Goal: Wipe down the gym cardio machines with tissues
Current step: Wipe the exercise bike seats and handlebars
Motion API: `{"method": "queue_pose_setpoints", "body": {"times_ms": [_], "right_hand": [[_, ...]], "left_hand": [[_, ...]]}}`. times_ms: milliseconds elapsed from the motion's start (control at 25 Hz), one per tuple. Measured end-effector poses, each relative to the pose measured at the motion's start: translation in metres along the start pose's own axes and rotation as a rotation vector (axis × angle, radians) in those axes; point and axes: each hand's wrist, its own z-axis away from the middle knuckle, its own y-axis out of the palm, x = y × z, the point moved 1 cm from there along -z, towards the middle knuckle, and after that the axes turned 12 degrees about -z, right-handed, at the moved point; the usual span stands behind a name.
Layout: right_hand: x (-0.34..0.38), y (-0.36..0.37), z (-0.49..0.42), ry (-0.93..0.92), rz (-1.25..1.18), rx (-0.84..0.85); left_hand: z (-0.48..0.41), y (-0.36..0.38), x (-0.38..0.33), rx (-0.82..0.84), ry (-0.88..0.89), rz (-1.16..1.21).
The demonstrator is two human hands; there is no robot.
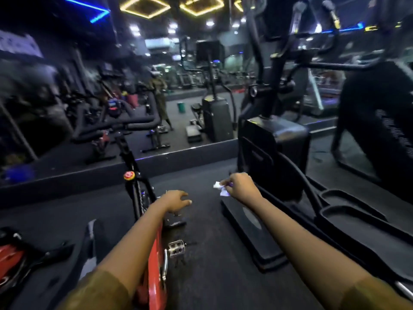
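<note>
Both bare arms reach straight forward, low over the dark rubber floor (207, 231). The right hand (239, 186) is palm-down, its fingertips pinching a crumpled white paper tissue (218, 186) in the air just beside the black elliptical trainer (274, 139), not touching it. The left hand (176, 201) hovers above the red-and-black spin bike (156, 253) with its fingers loosely spread, holding nothing. Olive sleeves cover both upper arms.

Spin bike (143, 193) left, elliptical (277, 148) right — floor strip (205, 253) between, mirror wall (178, 86) behind both.
</note>
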Motion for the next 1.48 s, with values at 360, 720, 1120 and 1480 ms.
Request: {"method": "queue_pose_setpoints", "body": {"times_ms": [360,720,1120,1480], "right_hand": [[0.018,0.026,-0.216,-0.219,-0.154,0.103],[0.049,0.078,-0.413,-0.517,-0.209,0.220],[0.081,0.179,-0.558,-0.583,-0.469,0.169],[0.136,0.251,-0.596,-1.227,-0.150,0.327]], "left_hand": [[-0.093,-0.056,0.083,-0.061,-0.357,0.176],[-0.160,-0.108,0.168,-0.303,-0.695,0.281],[-0.276,-0.127,0.254,-0.689,-0.837,0.828],[-0.332,-0.121,0.313,-0.894,-0.632,1.497]]}}
